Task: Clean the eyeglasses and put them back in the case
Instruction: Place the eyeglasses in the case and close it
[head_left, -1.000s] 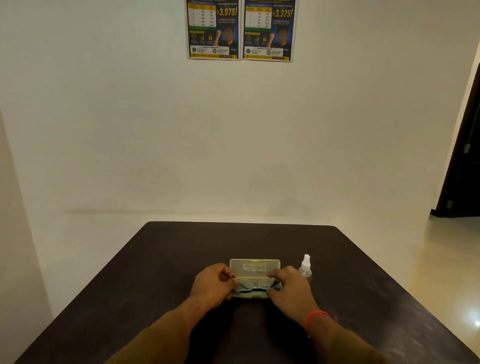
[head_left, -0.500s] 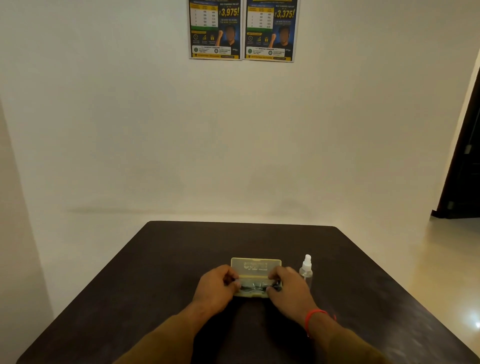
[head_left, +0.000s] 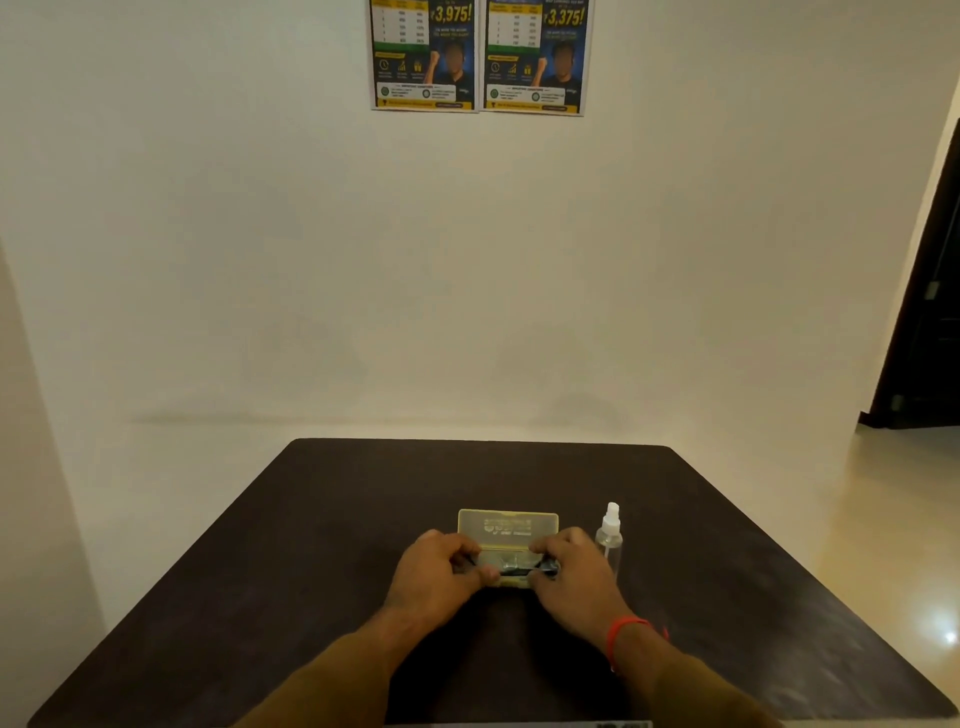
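Observation:
A pale yellow glasses case (head_left: 508, 526) stands open on the dark table (head_left: 322, 530), its lid tilted up at the back. Dark-framed eyeglasses (head_left: 511, 565) lie folded in or just over the case's tray; which of the two I cannot tell. My left hand (head_left: 436, 571) pinches the left end of the eyeglasses with curled fingers. My right hand (head_left: 574, 574) pinches the right end the same way. Both hands hide the ends of the frame and the tray's sides.
A small clear spray bottle (head_left: 609, 535) with a white nozzle stands just right of the case, close to my right hand. Two posters (head_left: 478, 57) hang on the far wall. A dark doorway (head_left: 930, 312) is at the right.
Both hands have stayed at the case with the eyeglasses between them; the glasses now sit a little lower toward the tray. The view has tilted slightly.

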